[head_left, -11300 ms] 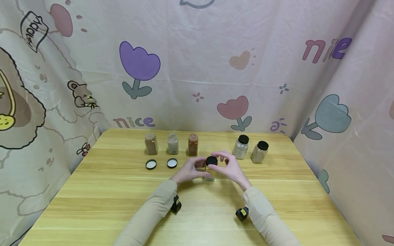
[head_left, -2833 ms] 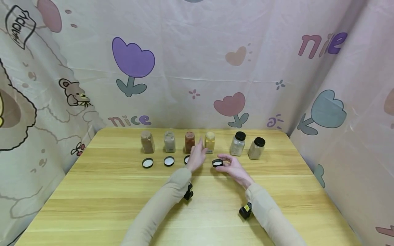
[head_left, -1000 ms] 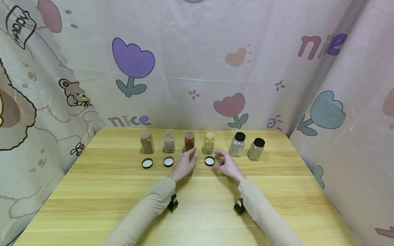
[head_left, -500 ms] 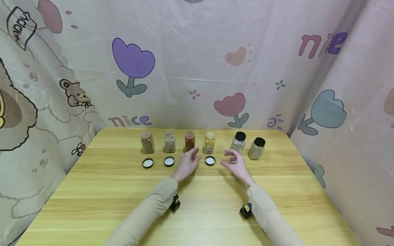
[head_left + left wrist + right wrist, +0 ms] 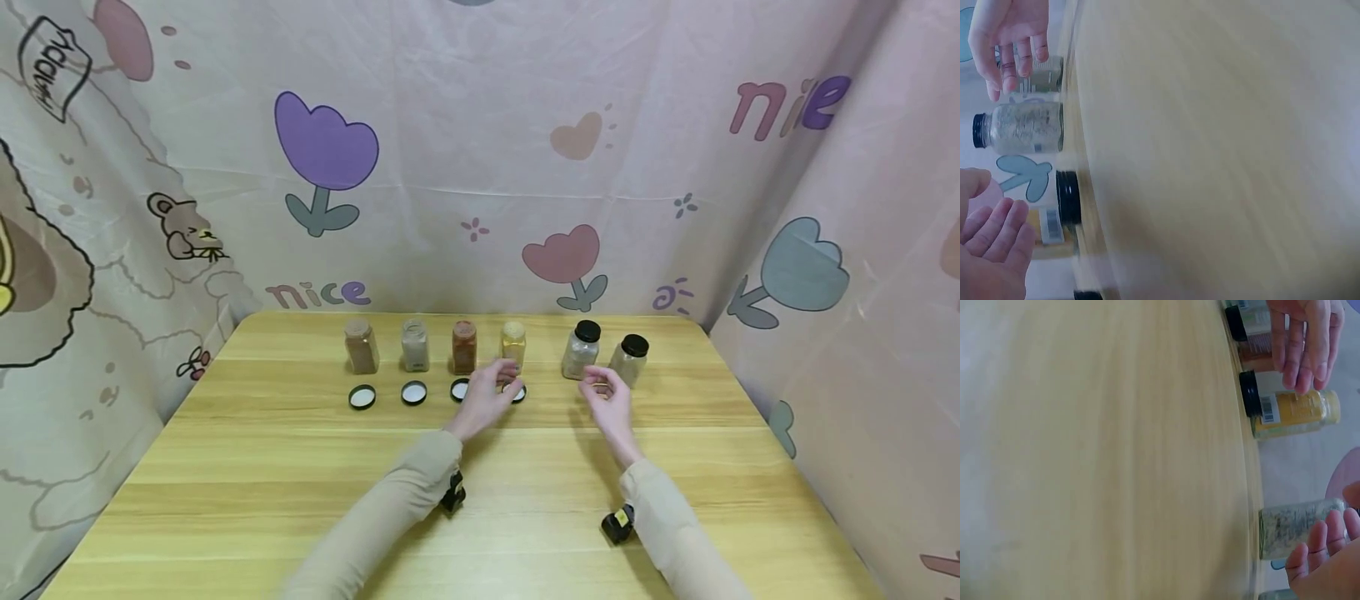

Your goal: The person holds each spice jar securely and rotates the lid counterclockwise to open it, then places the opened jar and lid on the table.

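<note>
My left hand [image 5: 483,402] hovers with loosely bent fingers over the lid [image 5: 519,393] in front of the yellow-filled spice jar [image 5: 513,342], partly hiding that lid. No object is in its grasp. To the right, my right hand [image 5: 611,407] is in front of the capped jar with pale contents [image 5: 579,354], holding nothing. Its fingers overlap that same jar [image 5: 1291,525] in the right wrist view; contact cannot be told. A second capped jar [image 5: 630,362] stands farther right, partly behind the right hand.
Uncapped jars stand in a row at the back: brown [image 5: 362,350], whitish [image 5: 415,348] and reddish [image 5: 464,350]. Black lids lie white side up before them: left lid [image 5: 362,397], middle lid [image 5: 414,392], right lid [image 5: 460,389]. A printed curtain [image 5: 450,167] hangs behind the wooden table [image 5: 525,533].
Both hands have shifted right over the last half second. Earlier they gripped the yellow-filled jar with its lid on; its lid was later set down by the right hand in front of it.
</note>
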The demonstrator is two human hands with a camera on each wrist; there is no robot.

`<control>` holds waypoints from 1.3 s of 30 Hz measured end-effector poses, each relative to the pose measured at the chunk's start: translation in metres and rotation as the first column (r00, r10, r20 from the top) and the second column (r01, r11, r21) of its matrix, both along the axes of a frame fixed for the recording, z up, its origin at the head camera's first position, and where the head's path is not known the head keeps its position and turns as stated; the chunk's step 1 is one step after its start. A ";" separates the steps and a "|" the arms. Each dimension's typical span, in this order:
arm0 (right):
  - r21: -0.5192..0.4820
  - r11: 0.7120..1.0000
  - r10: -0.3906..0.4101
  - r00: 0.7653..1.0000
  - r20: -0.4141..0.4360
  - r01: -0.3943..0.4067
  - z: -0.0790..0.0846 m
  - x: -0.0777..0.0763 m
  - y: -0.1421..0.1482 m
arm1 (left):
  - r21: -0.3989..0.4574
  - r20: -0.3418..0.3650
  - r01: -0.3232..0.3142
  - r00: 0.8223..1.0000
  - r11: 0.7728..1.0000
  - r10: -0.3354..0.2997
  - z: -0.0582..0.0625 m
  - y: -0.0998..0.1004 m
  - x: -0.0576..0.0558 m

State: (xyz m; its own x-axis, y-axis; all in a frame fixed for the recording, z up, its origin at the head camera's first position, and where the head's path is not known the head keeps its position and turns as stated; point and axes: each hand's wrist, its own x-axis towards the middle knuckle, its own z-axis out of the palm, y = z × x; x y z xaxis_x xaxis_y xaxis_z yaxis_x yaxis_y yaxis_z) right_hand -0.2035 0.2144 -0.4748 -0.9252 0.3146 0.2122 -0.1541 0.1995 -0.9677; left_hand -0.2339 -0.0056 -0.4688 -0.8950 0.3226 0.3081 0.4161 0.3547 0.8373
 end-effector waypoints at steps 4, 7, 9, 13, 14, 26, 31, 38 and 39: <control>-0.012 0.998 -0.057 0.998 0.000 0.057 -0.002 0.000 0.006 | -0.003 0.027 0.014 1.000 1.000 -0.014 0.002 0.012 -0.001; -0.006 0.997 -0.074 0.997 0.018 0.074 -0.001 0.001 0.010 | -0.017 0.026 0.011 1.000 1.000 -0.011 0.001 0.019 -0.004; -0.003 0.996 -0.085 0.996 0.026 0.085 0.000 0.003 0.012 | -0.037 0.035 0.007 0.999 0.999 -0.006 0.001 0.023 -0.006; -0.017 0.992 -0.122 0.992 0.020 0.123 0.001 0.004 0.016 | -0.034 0.068 0.028 0.997 0.999 -0.025 0.002 0.034 -0.011; -0.022 0.991 -0.131 0.991 0.016 0.131 0.001 0.004 0.017 | -0.029 0.077 0.036 0.996 0.999 -0.034 0.003 0.037 -0.012; -0.021 0.992 -0.122 0.989 0.084 0.125 0.002 0.010 0.022 | -0.018 0.131 0.063 0.990 0.998 -0.060 0.008 0.064 -0.029; -0.039 0.990 -0.131 0.989 0.066 0.134 0.003 0.013 0.023 | -0.070 0.137 0.036 0.990 0.997 -0.027 0.011 0.080 -0.035; -0.069 0.987 -0.141 0.989 0.036 0.143 0.007 0.014 0.023 | -0.071 0.144 0.034 0.989 0.997 -0.024 0.013 0.101 -0.039; -0.070 0.987 -0.139 0.990 0.037 0.141 0.008 0.014 0.023 | -0.062 0.152 0.032 0.988 0.998 -0.022 0.013 0.104 -0.039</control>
State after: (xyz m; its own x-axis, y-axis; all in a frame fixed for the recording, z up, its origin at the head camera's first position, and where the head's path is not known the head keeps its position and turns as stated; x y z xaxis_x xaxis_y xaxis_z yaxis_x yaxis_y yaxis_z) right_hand -0.1896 0.2373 -0.4668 -0.8767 0.4552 0.1555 -0.0988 0.1460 -0.9843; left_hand -0.2733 0.0980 -0.4563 -0.9204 0.3620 0.1475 0.2964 0.4004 0.8671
